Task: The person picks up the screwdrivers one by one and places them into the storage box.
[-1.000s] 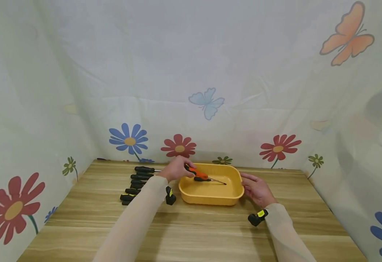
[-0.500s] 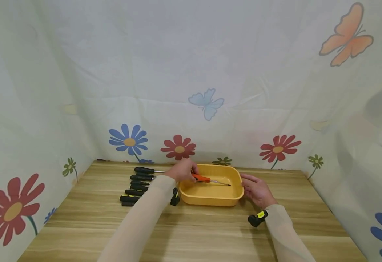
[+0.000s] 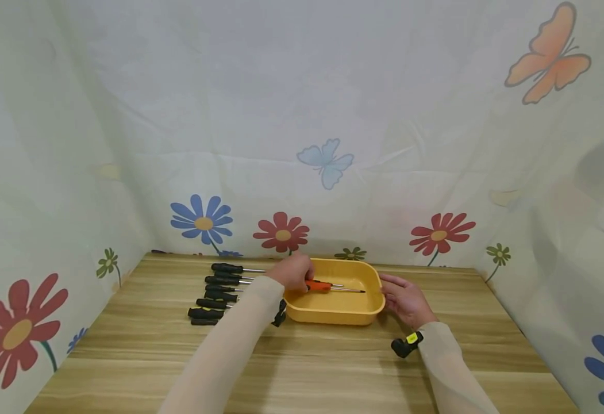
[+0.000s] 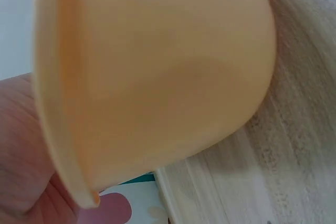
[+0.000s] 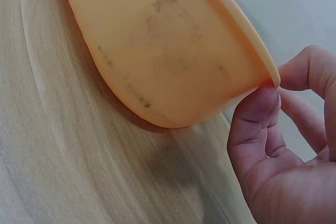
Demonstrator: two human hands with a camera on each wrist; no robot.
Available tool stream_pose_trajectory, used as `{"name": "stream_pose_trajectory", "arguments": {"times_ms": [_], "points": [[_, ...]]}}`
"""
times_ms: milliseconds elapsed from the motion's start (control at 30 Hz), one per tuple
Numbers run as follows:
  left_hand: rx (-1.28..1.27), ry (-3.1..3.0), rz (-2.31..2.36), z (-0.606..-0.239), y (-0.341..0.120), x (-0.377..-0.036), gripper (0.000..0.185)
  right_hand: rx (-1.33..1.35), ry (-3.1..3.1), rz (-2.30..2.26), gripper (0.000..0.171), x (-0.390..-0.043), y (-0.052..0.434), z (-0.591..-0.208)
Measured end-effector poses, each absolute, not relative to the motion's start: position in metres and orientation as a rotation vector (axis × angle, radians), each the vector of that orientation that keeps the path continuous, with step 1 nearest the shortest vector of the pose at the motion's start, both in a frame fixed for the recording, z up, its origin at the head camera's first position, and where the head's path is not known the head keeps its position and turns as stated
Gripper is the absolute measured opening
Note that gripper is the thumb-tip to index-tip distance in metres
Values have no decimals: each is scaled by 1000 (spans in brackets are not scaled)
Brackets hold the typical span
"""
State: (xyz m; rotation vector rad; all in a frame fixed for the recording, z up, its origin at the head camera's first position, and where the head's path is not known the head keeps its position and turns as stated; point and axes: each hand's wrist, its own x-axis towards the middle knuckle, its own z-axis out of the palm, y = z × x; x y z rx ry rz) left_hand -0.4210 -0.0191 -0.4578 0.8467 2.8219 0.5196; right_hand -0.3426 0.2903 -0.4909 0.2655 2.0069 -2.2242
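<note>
In the head view a yellow plastic tray (image 3: 333, 317) stands on the wooden table. My left hand (image 3: 294, 272) reaches over its left rim and holds the handle end of an orange-and-black screwdriver (image 3: 319, 286), whose shaft points right, low inside the tray. A second metal shaft (image 3: 337, 285) shows just behind it. The left wrist view has the tray's outer wall (image 4: 157, 77) hiding the left fingers. At the tray's right end my right hand (image 3: 406, 302) pinches the rim between thumb and fingers, plain in the right wrist view beside the dark-smudged wall (image 5: 157, 66).
Several black-handled screwdrivers (image 3: 206, 313) lie in a column left of the tray, shafts pointing right, partly behind the left sleeve (image 3: 234, 345). A flowered curtain (image 3: 322, 115) rises behind the table (image 3: 333, 368) and at both sides.
My left hand has moved right and down with the orange-and-black screwdriver, which now lies flatter and lower in the tray. The right hand stays at the rim.
</note>
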Motion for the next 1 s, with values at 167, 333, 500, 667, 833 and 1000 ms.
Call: {"name": "stream_pose_trajectory", "arguments": {"times_ms": [167, 333, 500, 667, 833, 1000], "points": [[881, 2847, 437, -459, -18, -419, 21, 276, 2006, -2232, 50, -342, 290, -490], [911, 2859, 378, -458, -17, -418, 21, 256, 1995, -2237, 51, -342, 290, -488], [899, 2869, 355, -458, -16, -417, 20, 276, 1995, -2242, 50, -343, 290, -489], [931, 2849, 362, -459, -17, -418, 24, 260, 2002, -2233, 51, -342, 290, -490], [955, 2869, 340, -461, -17, -420, 25, 247, 2004, -2232, 52, -342, 291, -491], [974, 2908, 311, -461, -17, -419, 26, 266, 1998, -2242, 52, -342, 291, -491]]}}
